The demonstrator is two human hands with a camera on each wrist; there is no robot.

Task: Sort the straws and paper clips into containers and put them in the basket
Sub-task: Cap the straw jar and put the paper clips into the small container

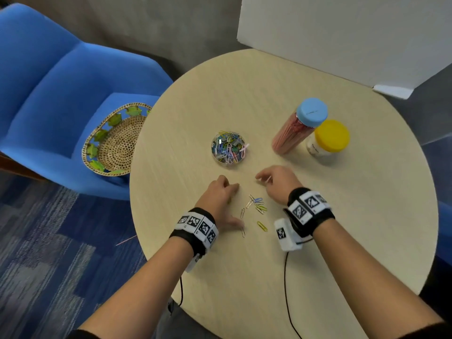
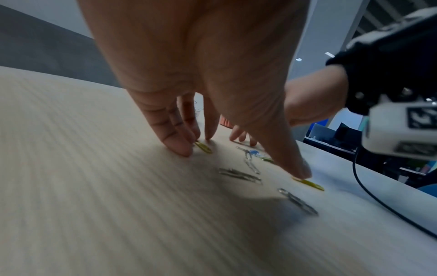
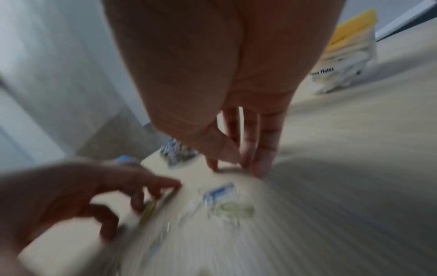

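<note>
1. Head view: loose paper clips (image 1: 256, 206) are scattered on the table (image 1: 342, 228) between both hands.
2. Left hand (image 1: 221, 196) is spread, fingertips pressed down (yellow clip touched).
3. Right hand (image 1: 276, 183): grip cannot be told.

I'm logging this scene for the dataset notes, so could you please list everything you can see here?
table: one, pale wood, round, centre.
loose paper clips: several, mixed colours, on the table between the hands.
clip dish: one, clear, full of coloured clips, mid-table.
straw tube: one, clear with blue lid, pink straws inside, far right.
jar: one, yellow lid, touching the tube's right side.
basket: one, woven with green trim, on the chair.
chair: one, blue, left of the table.
white board: one, behind the table.
left hand: fingertips on the table by the clips.
right hand: fingers curled down; grip unclear.
</note>
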